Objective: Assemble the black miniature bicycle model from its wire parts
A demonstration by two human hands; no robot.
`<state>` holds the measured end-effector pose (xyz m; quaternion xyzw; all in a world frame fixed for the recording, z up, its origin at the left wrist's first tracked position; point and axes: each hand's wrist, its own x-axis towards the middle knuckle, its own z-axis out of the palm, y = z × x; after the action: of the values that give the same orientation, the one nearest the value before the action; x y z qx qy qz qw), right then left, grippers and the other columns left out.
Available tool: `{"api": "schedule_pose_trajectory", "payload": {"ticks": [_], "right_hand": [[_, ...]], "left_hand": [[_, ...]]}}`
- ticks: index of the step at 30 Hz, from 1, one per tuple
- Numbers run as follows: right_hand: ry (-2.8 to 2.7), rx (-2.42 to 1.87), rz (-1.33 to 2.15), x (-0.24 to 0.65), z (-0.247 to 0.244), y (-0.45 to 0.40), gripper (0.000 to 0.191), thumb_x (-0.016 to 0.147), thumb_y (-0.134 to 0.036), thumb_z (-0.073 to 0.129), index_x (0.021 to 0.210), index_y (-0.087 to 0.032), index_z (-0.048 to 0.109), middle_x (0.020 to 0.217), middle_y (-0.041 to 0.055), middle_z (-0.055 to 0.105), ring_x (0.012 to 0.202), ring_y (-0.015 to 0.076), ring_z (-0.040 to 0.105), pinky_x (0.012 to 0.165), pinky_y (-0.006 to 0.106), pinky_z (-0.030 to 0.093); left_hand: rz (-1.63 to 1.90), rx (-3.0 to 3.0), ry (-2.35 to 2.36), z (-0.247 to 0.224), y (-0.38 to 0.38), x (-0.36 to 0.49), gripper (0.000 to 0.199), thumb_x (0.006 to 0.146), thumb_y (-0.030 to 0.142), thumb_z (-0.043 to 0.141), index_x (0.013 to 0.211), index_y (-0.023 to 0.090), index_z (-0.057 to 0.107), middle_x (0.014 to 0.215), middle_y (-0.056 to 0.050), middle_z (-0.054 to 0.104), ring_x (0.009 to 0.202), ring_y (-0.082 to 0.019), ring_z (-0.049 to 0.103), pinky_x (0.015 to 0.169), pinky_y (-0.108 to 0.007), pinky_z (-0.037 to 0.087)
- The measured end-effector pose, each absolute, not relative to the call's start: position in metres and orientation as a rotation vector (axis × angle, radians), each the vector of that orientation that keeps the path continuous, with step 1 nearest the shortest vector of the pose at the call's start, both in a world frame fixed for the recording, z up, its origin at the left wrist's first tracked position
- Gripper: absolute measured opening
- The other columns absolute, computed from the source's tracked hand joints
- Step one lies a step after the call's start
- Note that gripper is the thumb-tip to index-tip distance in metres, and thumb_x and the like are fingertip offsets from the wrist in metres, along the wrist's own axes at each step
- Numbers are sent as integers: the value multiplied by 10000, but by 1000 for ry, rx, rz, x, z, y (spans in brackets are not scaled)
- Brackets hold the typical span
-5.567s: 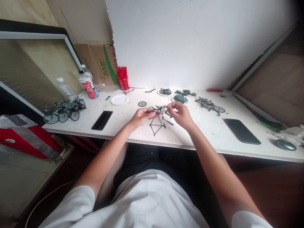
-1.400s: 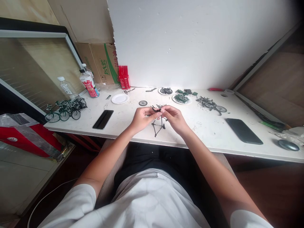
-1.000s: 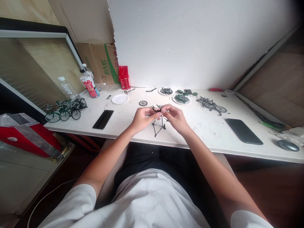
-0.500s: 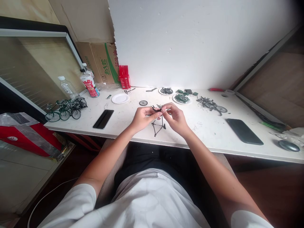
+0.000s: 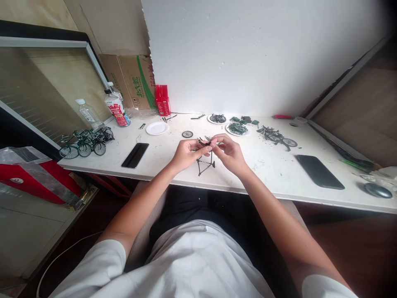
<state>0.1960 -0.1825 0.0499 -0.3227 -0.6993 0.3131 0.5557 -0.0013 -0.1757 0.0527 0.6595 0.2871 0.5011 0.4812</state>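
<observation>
Over the front middle of the white table, my left hand (image 5: 188, 155) and my right hand (image 5: 228, 151) meet with pinched fingertips. Between them they grip a dark model bicycle frame (image 5: 204, 169), whose thin tubes hang below the fingers. A small curved black part sits at the top of the frame, partly covered by my fingertips; I cannot tell how it joins. Beyond my hands a loose spoked wheel (image 5: 187, 134) lies flat on the table. Small green parts (image 5: 208, 138) show just behind my fingers.
Several model bicycles (image 5: 82, 145) stand at the left, near bottles (image 5: 118, 108) and a phone (image 5: 135, 155). Paper plates (image 5: 157, 128) line the back, one with green parts (image 5: 237, 129). Dark parts and wheels (image 5: 276, 136), a black pad (image 5: 319, 171) and a mouse (image 5: 377, 190) lie right.
The lower end of the bicycle frame has swung slightly to the left and up. Both hands stay almost in place with the same grip.
</observation>
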Motion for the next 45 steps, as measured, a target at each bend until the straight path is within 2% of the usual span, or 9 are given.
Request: {"api": "schedule_pose_trajectory", "payload": {"ticks": [7,16,26,42,45], "right_hand": [[-1672,-772,781,198,48,-180,294,966,-562,718,1039,-277,725,1160,80,645,1103,252,649,865,396,576],[-1770,-814,736,200,50,-182,346,999,-615,641,1071,-278,676,1158,87,649,1124,264,634,939,420,556],[-1735,-791,916,202,54,-182,368,991,-631,644,1046,-267,631,1032,60,653,975,224,617,837,376,555],[-1782,-772,955,206,55,-180,363,978,-634,663,1052,-280,632,1001,59,684,1009,246,646,870,403,566],[-1789,-775,957,206,55,-180,370,978,-641,660,1053,-280,629,983,53,686,956,233,644,824,386,557]], "left_hand": [[1204,1609,693,51,-173,-2,450,814,527,864,1059,150,830,973,-106,809,832,-219,776,810,-352,611],[1196,1627,698,50,-172,-3,441,828,514,855,1066,144,824,966,-101,808,833,-216,772,826,-363,614],[1204,1627,683,49,-170,-3,452,805,527,869,1047,148,818,964,-95,804,825,-219,778,823,-365,612],[1252,1711,690,53,-175,-3,430,806,527,866,1031,163,821,929,-79,803,829,-220,780,821,-361,610],[1258,1730,695,53,-175,-3,425,801,529,870,1004,158,819,913,-83,802,824,-220,777,828,-362,606]]}}
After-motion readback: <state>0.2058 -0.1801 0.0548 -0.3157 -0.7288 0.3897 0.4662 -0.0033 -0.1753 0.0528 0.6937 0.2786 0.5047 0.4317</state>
